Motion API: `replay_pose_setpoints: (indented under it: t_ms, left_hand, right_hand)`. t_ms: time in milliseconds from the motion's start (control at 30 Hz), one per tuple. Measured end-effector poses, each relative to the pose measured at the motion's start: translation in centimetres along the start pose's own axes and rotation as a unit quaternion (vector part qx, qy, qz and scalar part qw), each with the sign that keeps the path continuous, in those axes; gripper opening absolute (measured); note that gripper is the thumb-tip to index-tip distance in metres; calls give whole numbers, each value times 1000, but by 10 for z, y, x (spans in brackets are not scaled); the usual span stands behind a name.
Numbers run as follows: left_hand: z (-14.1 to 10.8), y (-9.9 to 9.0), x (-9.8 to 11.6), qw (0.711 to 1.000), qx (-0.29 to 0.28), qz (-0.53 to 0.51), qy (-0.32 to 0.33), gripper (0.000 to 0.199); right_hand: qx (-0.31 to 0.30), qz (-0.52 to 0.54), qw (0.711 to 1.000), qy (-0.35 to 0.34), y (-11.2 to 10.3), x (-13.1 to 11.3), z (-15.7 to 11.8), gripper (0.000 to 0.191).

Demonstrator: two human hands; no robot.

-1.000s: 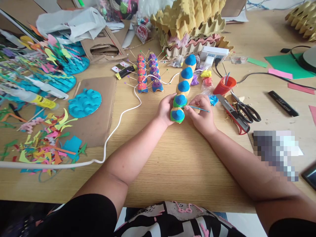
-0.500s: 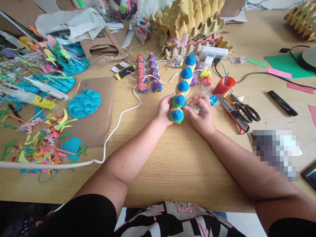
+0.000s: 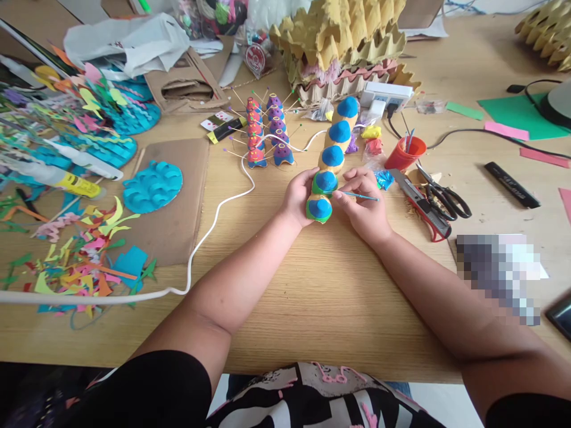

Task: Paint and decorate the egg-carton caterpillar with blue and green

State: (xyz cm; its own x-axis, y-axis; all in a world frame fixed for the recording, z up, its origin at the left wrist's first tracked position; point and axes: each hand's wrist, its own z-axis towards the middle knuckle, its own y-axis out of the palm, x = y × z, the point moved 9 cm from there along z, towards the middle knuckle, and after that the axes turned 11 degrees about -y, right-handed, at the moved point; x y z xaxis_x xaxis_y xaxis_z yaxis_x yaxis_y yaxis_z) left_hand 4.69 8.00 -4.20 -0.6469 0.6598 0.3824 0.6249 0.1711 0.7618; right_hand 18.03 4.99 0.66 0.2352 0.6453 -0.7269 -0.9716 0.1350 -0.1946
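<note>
My left hand (image 3: 300,197) is closed around the near end of an egg carton strip (image 3: 333,157). The strip's several bumps have blue domed tops; green covers the lower sides of the two nearest bumps, and the farther ones show bare tan carton. In my right hand (image 3: 360,203) is a thin blue stick tool (image 3: 363,197), pinched between thumb and fingers. Its tip meets the green side between the two nearest bumps; what exactly it presses is too small to see. Past my hands stand two finished-looking caterpillars, one red (image 3: 255,134) and one purple (image 3: 278,131), with sticks poking out.
On the right lie a box cutter (image 3: 422,205), scissors (image 3: 441,196) and a red cup (image 3: 405,154) with tools. Egg trays (image 3: 339,41) are stacked behind. A white cord (image 3: 218,208) crosses the left side, near cardboard (image 3: 178,238) and paper scraps (image 3: 84,255).
The far end of the carton strip has swung slightly to the right. My right hand and the stick tool have shifted a little; both hands keep their hold.
</note>
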Motion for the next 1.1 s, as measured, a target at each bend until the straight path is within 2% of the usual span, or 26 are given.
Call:
replay_pose_setpoints:
  t_ms: [100,400,567,800,1100]
  left_hand:
    - [3,4,1,999,-30,18,6,39]
    - [5,2,0,998,-48,31,3,35]
    - [6,4,0,997,-66,43,13,38]
    - [6,4,1,997,-54,57,17,34]
    - [7,-2,-1,997,-37,63,6,24]
  right_hand:
    - [6,-8,1000,-2,0,1,0,47]
    - [-26,30,999,-1,5,3,-2,44]
    - [-14,26,1000,1,3,3,-2,45]
    - [4,9,1000,-8,1,3,-1,45]
    - [-26,21,999,-6,6,-2,-1,45]
